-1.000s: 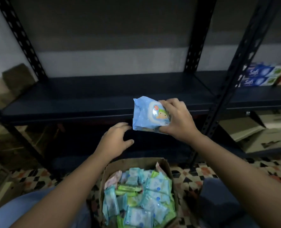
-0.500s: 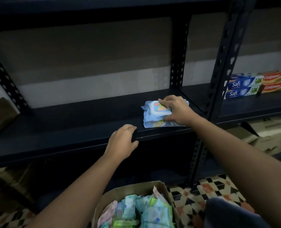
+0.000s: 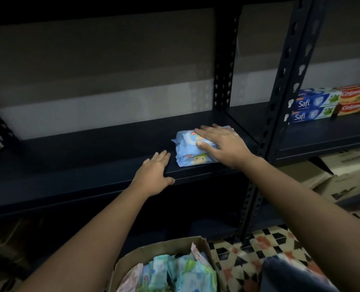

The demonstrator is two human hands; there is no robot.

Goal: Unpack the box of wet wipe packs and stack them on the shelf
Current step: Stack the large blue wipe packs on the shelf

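A light blue wet wipe pack (image 3: 188, 150) lies flat on the dark metal shelf (image 3: 80, 163), near its front right corner. My right hand (image 3: 221, 145) rests on top of the pack with its fingers spread and nearly straight, covering the pack's right side. To the left of the pack my left hand (image 3: 154, 172) lies flat on the shelf's front edge, its thumb over the lip, holding nothing. At the bottom of the view the open cardboard box (image 3: 153, 252) holds several blue, green and pink wipe packs (image 3: 174, 275).
A dark perforated upright (image 3: 280, 114) stands right of the pack. On the neighbouring shelf lie blue Safi toothpaste boxes (image 3: 314, 106) and red Colgate boxes (image 3: 357, 100). Cardboard cartons (image 3: 343, 175) sit low at the right. Patterned floor tiles (image 3: 248, 256) show beside the box.
My right hand carried the blue pack from mid-air down onto the shelf and now lies flatter on it. My left hand reached forward onto the shelf edge. The view tilted up.
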